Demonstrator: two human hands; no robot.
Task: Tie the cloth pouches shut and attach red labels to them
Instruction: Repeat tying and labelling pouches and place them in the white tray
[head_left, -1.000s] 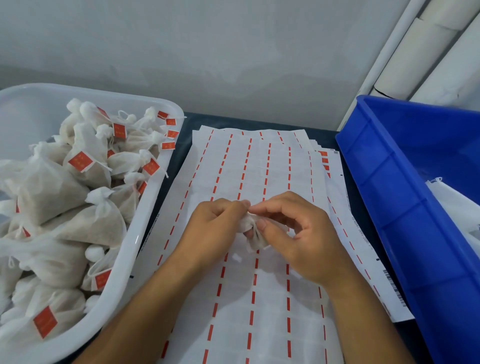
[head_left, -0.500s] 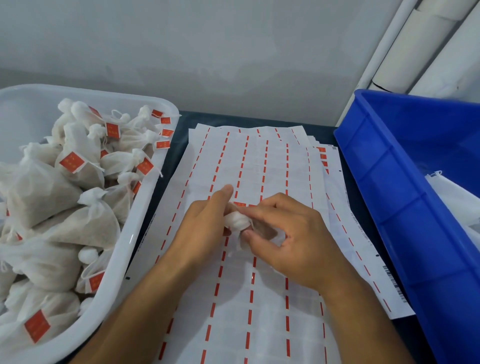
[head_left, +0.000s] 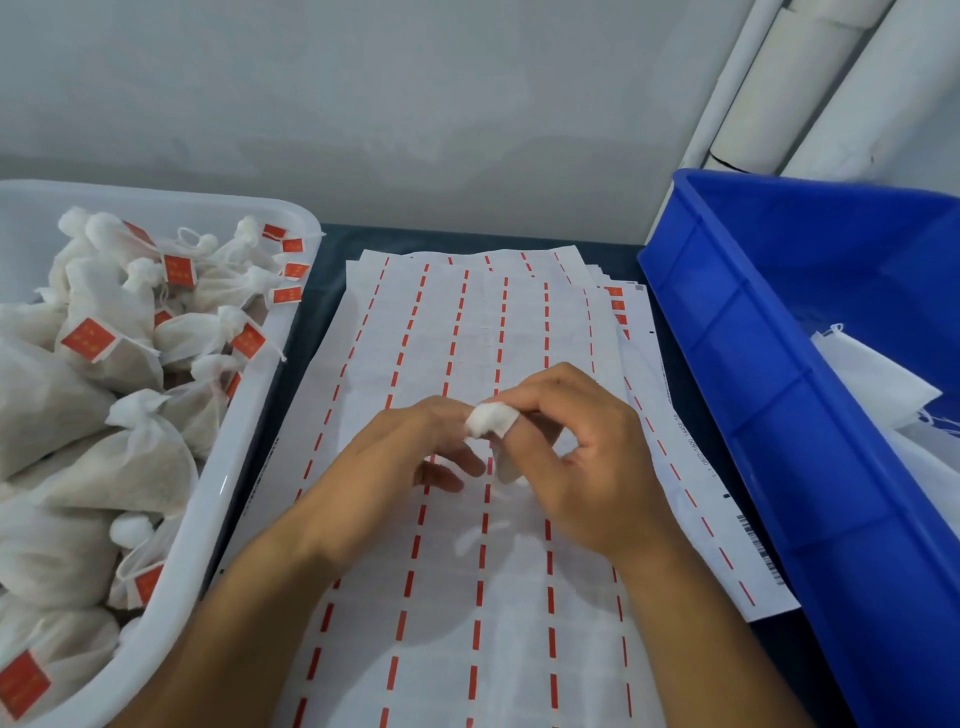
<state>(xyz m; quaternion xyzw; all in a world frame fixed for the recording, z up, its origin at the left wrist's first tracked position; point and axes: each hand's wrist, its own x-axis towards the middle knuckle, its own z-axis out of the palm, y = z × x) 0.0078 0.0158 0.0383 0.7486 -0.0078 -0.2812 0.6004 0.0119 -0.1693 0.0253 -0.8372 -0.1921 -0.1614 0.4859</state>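
Observation:
A small white cloth pouch (head_left: 491, 420), bunched into a wad, is held between my two hands above the label sheets (head_left: 467, 322). My right hand (head_left: 587, 457) pinches it with thumb and forefinger. My left hand (head_left: 410, 447) has its fingers curled, with the fingertips against the wad's left side. A thin end of the cloth hangs below, partly hidden by my fingers. The sheets are white backing paper with rows of short red dashes. A few whole red labels (head_left: 615, 304) show on a lower sheet at the far right edge.
A white tub (head_left: 249, 426) on the left holds several tied pouches (head_left: 124, 457) with red labels (head_left: 88, 339). A blue bin (head_left: 779, 415) on the right holds flat white pouches (head_left: 872, 384). A wall and white pipes stand behind the dark table.
My hands have turned the wad over; it now sits higher, between my right forefinger and left fingertips. My left forefinger, pointed up before, has curled down.

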